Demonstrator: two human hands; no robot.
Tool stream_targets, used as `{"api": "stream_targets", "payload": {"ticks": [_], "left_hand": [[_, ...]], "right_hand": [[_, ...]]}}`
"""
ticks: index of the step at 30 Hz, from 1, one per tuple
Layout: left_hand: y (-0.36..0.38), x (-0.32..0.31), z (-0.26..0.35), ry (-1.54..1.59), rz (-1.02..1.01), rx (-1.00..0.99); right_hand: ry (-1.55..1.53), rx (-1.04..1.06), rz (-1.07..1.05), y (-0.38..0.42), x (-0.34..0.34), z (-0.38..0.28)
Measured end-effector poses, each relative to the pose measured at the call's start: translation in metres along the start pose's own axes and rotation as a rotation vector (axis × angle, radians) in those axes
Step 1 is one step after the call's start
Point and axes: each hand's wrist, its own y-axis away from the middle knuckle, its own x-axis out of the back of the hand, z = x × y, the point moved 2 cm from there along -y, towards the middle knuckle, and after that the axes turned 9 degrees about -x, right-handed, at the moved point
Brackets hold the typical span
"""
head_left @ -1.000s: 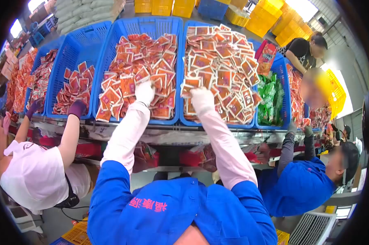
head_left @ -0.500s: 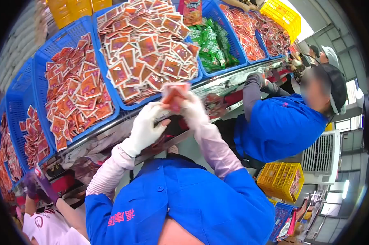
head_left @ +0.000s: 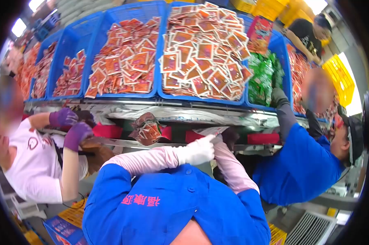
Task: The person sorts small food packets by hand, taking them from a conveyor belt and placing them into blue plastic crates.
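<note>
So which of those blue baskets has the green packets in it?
The blue basket right of the heaped red-and-white one; it alone holds green packets, every other holds red ones.

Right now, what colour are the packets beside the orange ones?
Green packets, in the head view.

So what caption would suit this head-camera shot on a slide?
White-gloved left hand reaching toward the right hand, mostly hidden behind it, under a shelf of blue crates heaped with red sachets, co-workers on both sides.

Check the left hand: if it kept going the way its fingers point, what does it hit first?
Likely the open pale bag mouth right at the fingertips of the left hand, which points right and slightly up. Beyond it sits the right forearm sleeve; depth is unclear.
</note>
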Motion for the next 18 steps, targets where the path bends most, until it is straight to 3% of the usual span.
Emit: {"api": "stream_targets", "payload": {"ticks": [3,6,7,9,10,12,13,15,16,17,18], "left_hand": [[0.025,-0.005,0.008,-0.015,-0.02,0.06],[0.067,0.01,-0.007,0.034,-0.135,0.24],[0.079,0.032,-0.017,0.101,-0.103,0.291],[0.108,0.076,-0.047,0.253,0.265,0.444],[0.123,0.1,-0.066,0.157,0.283,0.54],[0.164,0.123,-0.117,0.007,0.384,0.661],[0.188,0.12,-0.148,-0.05,0.468,0.682],[0.227,0.119,-0.211,-0.137,0.501,0.838],[0.242,0.114,-0.24,-0.161,0.413,0.933],[0.254,0.104,-0.265,-0.186,0.324,1.028],[0.263,0.089,-0.284,-0.179,0.335,1.009]], "right_hand": [[0.106,0.156,-0.074,0.068,0.067,-0.04],[0.192,0.282,-0.16,0.131,0.118,-0.084],[0.216,0.309,-0.19,0.139,0.128,-0.094],[0.254,0.344,-0.25,0.154,0.146,-0.111],[0.25,0.476,-0.046,0.148,0.15,-0.106],[0.049,0.721,0.065,0.177,0.203,-0.119],[-0.05,0.795,0.232,0.184,0.225,-0.131],[-0.258,0.801,0.529,0.172,0.256,-0.164],[-0.282,0.748,0.67,0.154,0.265,-0.184],[-0.203,0.633,0.678,0.141,0.275,-0.203],[-0.196,0.651,0.785,0.121,0.277,-0.22]]}}
